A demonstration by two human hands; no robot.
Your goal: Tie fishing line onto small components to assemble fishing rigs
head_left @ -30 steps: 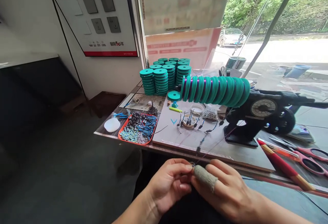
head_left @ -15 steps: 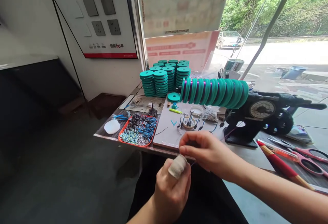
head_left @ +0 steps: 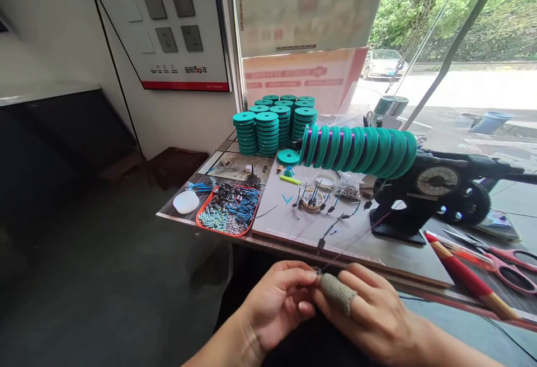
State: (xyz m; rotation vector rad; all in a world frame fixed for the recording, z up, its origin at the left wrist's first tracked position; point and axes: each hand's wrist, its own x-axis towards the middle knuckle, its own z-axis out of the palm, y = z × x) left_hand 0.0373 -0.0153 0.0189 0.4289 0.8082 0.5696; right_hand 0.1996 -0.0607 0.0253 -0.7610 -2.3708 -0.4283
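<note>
My left hand (head_left: 274,302) is closed in a pinch just in front of the table edge. Its thumb and fingertip grip a thin purple line (head_left: 348,245), with a tiny bit at the pinch too small to make out. Against it, my right hand (head_left: 373,314) pinches at the same spot; a greyish cloth cover (head_left: 338,294) wraps one finger. The line runs up to the black hand-cranked winder (head_left: 398,221), which carries a row of green foam spools (head_left: 361,151). Small dark pieces on blue stems (head_left: 323,242) lie on the board (head_left: 285,227) beyond my hands.
An orange-rimmed tray (head_left: 200,222) of small parts and a white lump (head_left: 185,202) are at the left. Stacked green spools (head_left: 267,132) stand behind. A bag of beads (head_left: 348,189) lies near the winder. Scissors (head_left: 507,271) and a red-handled tool (head_left: 465,277) lie at the right.
My right hand has drawn down and back from over the board, and both hands' fingertips now meet further right. The purple line shows stretched to them, and pieces on the board are uncovered.
</note>
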